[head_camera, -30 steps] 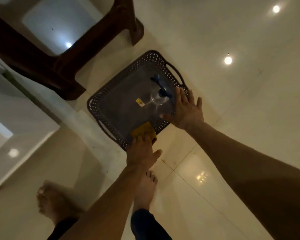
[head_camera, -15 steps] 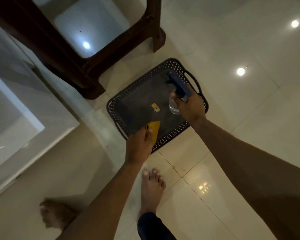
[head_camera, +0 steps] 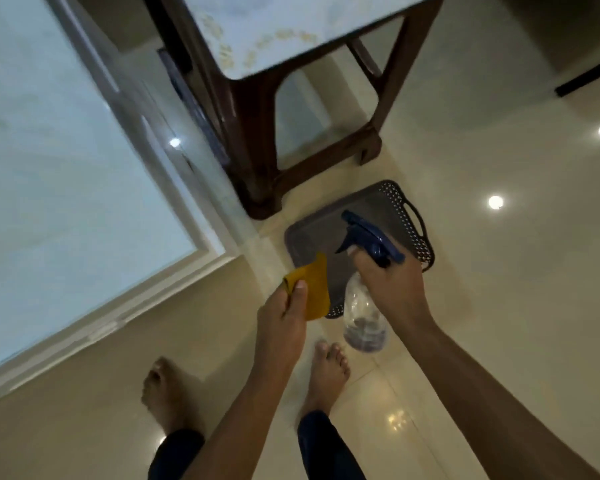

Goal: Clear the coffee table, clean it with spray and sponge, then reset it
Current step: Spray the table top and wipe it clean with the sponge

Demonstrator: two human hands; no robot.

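The spray bottle [head_camera: 363, 308] with its blue top is hanging over the floor in the right hand [head_camera: 394, 289], which is gripping its neck, while the left hand [head_camera: 284, 318] is pinching the yellow sponge [head_camera: 314, 289] above the dark tray [head_camera: 399, 209].

Hands: two, left hand [head_camera: 284, 320] and right hand [head_camera: 394, 289]
Sponges: one, yellow sponge [head_camera: 314, 289]
Spray bottles: one, spray bottle [head_camera: 362, 317]
Baskets: one, dark basket [head_camera: 400, 206]
Bare feet: two
Tables: two

We find the basket [head_camera: 400, 202] partly hidden behind the spray bottle [head_camera: 362, 308]; the table [head_camera: 291, 36] is cropped at the top.
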